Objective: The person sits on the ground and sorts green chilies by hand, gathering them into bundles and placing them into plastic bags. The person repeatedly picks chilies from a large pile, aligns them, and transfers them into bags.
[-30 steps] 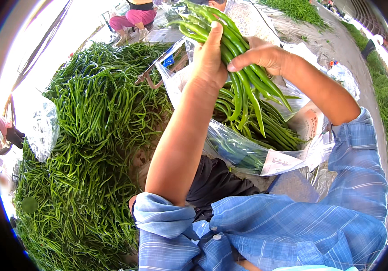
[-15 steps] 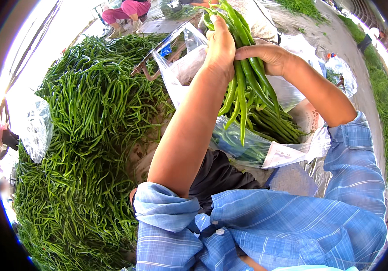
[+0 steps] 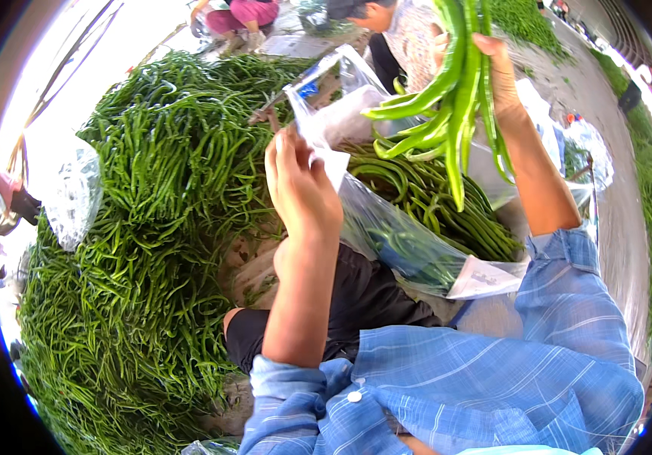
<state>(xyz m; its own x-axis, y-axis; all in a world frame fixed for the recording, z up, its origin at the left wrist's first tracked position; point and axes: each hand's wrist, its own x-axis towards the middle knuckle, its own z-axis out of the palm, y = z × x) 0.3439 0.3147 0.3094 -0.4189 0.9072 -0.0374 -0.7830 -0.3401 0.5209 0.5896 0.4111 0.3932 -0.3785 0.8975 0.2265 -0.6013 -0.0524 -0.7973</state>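
My right hand (image 3: 502, 80) is raised at the upper right, closed around a bunch of long green chili peppers (image 3: 459, 106) whose tips hang down. Below them, a clear plastic bag (image 3: 387, 227) lines a box-like frame and holds more green chili peppers (image 3: 417, 193) laid lengthwise. My left hand (image 3: 303, 182) is at the bag's left edge, fingers curled and closed against a white flap of it. The fingertips are partly hidden and slightly blurred.
A large heap of green chili peppers (image 3: 152, 243) fills the left side. A crumpled clear bag (image 3: 72, 201) lies at its far left. Another person (image 3: 409, 45) works just beyond the bag; a person in pink trousers (image 3: 254, 17) crouches farther back. More green piles line the right.
My left hand has let go of the pepper bunch and come down to the bag's left edge. My right hand has lifted the bunch up and to the right.
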